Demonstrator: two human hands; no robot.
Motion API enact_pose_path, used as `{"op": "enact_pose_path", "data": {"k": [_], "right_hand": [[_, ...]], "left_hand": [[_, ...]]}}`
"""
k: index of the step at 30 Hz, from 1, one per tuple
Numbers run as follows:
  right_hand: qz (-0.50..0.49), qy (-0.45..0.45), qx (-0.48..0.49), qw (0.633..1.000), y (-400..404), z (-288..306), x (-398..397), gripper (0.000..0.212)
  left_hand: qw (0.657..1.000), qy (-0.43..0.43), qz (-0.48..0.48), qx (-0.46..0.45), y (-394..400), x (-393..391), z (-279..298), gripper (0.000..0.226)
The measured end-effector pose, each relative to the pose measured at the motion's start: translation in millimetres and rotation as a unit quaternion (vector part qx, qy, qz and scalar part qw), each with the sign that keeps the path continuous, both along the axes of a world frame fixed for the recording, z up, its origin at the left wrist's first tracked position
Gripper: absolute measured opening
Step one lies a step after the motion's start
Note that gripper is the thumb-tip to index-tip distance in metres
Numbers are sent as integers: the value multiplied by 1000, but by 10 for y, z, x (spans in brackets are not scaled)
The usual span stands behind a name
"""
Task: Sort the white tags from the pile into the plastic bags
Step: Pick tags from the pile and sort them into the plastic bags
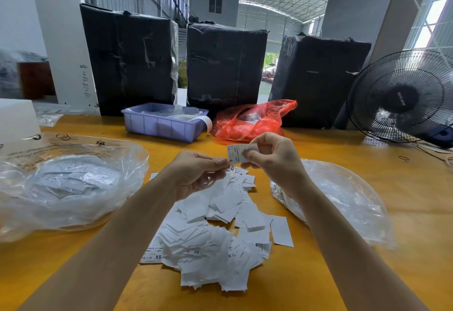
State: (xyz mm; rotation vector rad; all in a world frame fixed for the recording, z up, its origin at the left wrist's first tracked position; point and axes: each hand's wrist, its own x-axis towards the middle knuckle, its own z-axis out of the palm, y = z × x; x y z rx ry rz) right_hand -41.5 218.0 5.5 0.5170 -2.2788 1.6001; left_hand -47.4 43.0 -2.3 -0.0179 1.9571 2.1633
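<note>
A loose pile of white tags [215, 232] lies on the yellow table [318, 274] in front of me, some printed XS or S. Above its far end my right hand [274, 161] pinches a single white tag [236, 152] marked S. My left hand [196, 173] hovers beside it with fingertips curled together at the tag's lower left edge; whether it grips the tag I cannot tell. A clear plastic bag [66, 183] holding tags sits at the left. A second clear bag [343, 195] with tags lies at the right, partly behind my right forearm.
A blue plastic bin [161, 124] and a red plastic bag [250, 121] sit beyond my hands. Three black wrapped bales [225, 65] stand along the table's far edge. A black fan [399, 97] stands at the far right. A white box [17, 119] is at the far left.
</note>
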Motion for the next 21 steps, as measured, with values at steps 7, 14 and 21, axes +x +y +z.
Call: {"op": "enact_pose_path", "data": {"k": [7, 14, 21], "right_hand": [[-5, 24, 7, 1000, -16, -11, -7, 12], [10, 19, -12, 1000, -10, -4, -1, 11], [11, 13, -9, 1000, -7, -21, -16, 12]], "left_hand": [[1000, 5, -17, 1, -2, 21, -6, 24], [1000, -3, -8, 16, -14, -2, -15, 13], [1000, -5, -11, 22, -10, 21, 1, 28]]}}
